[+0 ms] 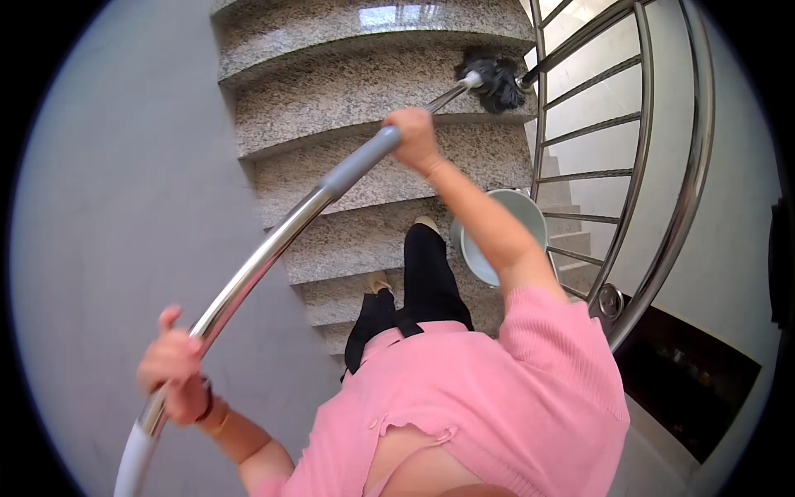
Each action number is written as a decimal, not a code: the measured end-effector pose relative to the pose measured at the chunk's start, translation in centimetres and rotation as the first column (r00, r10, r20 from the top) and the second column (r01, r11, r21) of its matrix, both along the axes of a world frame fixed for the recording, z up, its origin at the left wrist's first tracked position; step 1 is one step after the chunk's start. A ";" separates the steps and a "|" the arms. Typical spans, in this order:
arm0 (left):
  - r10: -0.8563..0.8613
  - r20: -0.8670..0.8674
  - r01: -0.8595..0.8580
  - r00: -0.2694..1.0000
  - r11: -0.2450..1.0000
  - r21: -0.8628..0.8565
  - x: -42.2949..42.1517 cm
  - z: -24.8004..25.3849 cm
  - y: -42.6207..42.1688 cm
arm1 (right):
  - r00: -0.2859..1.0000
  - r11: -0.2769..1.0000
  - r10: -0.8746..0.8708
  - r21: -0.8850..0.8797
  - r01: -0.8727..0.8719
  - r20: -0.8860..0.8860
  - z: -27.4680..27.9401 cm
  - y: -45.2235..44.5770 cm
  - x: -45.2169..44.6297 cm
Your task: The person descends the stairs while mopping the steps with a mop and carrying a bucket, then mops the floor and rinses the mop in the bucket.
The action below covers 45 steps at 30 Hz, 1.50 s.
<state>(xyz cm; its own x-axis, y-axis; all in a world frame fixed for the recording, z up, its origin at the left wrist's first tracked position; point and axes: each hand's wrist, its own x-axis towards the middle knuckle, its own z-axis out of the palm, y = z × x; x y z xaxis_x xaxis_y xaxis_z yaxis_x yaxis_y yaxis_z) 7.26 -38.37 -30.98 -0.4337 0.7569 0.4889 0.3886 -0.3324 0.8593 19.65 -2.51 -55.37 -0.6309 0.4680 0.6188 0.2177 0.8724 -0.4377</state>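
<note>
A long metal mop handle (269, 248) runs from the lower left up to the stairs. My right hand (412, 141) is closed around the upper end of its grey sleeve. Near the handle's white end, my left hand (175, 373) wraps round the metal tube, with the thumb sticking up. The dark mop head (495, 80) lies on a speckled stone step, at the side by the railing posts. A white collar joins the mop head to the handle.
Curved granite stairs (331, 95) rise ahead. A pale bucket (505, 199) stands on the right of a step, partly behind my right arm. Metal railings (642, 124) curve along the right side, and a grey wall (116, 207) borders the left. My feet are on lower steps.
</note>
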 end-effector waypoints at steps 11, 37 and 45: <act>0.129 -0.291 -0.090 0.948 0.985 0.144 1.0 15.0 -14.7 | 0.911 0.913 0.305 -0.186 -0.362 -0.277 8.3 -18.5 -8.1; -0.250 0.156 0.246 0.956 0.968 0.045 0.6 -4.0 8.9 | 0.983 0.986 -0.160 -0.039 0.164 0.093 -2.1 5.6 9.3; -0.232 0.061 0.229 0.971 0.972 0.055 -3.5 1.6 -4.3 | 0.992 0.995 -0.094 -0.051 0.090 -0.084 0.5 -6.3 2.0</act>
